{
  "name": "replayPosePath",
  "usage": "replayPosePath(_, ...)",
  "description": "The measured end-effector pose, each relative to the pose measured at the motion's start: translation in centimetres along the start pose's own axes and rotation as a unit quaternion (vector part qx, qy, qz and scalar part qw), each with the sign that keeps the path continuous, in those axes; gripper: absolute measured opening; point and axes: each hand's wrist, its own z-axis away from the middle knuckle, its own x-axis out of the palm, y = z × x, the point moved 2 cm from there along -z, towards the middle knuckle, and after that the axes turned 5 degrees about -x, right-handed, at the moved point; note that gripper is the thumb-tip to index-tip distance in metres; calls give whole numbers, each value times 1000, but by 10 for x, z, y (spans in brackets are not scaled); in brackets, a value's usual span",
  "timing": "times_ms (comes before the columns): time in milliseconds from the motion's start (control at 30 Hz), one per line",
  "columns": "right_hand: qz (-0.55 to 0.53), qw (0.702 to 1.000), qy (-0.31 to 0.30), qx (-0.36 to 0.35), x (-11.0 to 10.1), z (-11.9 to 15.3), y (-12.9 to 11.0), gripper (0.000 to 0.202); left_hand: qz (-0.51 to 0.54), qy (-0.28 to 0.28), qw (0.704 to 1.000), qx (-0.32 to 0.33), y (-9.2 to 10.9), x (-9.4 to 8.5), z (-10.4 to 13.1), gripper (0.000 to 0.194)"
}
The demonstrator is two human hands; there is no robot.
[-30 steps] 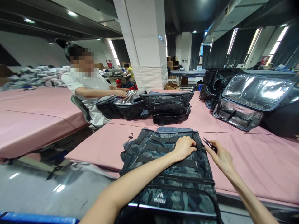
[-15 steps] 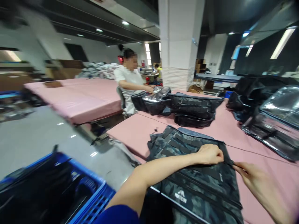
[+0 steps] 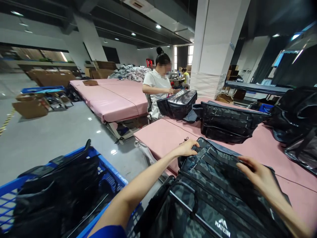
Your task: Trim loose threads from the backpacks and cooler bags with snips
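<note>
— What's biggest here?
— The near surface point(image 3: 153, 132), covered in smooth pink sheeting with a thin line across it.
— And the containers?
— At near left, a blue plastic crate point(image 3: 111, 167) with latticed walls, cut off at the left. Black fabric goods point(image 3: 54, 198) fill it; they overlap so darkly that I can't count them.
— The camouflage bag point(image 3: 215, 195)?
— Resting on the surface, nearest us, its bottom end cut off. Flat webbing bands cross it, and its inside is hidden. Farther off, a dark boxy bag point(image 3: 225, 122) stands, and left of that sits a glossy-topped bag point(image 3: 183, 99), by a person in white point(image 3: 155, 79). At far right, dark bags point(image 3: 297, 112) are heaped, partly out of view.
— The hands?
— The left hand point(image 3: 188, 148) pinches the camouflage bag's far left corner between thumb and fingers. The right hand point(image 3: 260, 173) is over its right side, thumb and forefinger apart; the palm is turned away, so I can't tell whether it holds anything.
— And the smallest detail?
— The white MATEIN logo point(image 3: 222, 227) on the bag's near panel, crisp against the mottled cloth.
</note>
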Motion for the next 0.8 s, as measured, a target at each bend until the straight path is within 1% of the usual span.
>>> replayPosePath(67,-22,999,-48,-2,35,-23,-30,35,55,-4,998,-23,-10,1,-2,37)
replayPosePath(133,-9,998,-68,-16,63,-41,-51,29,92,-6,995,-35,-18,0,-2,36)
replayPosePath(200,5,997,-67,-40,83,-53,-62,25,125,-9,991,-40,-25,-2,-3,33)
replayPosePath(300,1,995,-64,-77,102,-62,-66,24,198,-42,978,-56,-34,-3,-4,26)
replayPosePath(433,-10,989,-70,-127,117,-71,-65,24,275,-92,954,-79,-41,-2,-8,20)
replayPosePath(567,-15,985,-81,-152,124,-80,-65,22,357,-112,922,-100,-48,-3,-11,18)
replayPosePath(633,-21,984,-90,-149,125,-82,-64,22,392,-121,906,-104,-52,-2,-13,18)
replayPosePath(800,-33,989,-90,-111,126,-82,-61,24,420,-135,891,-109,-57,0,-16,22)
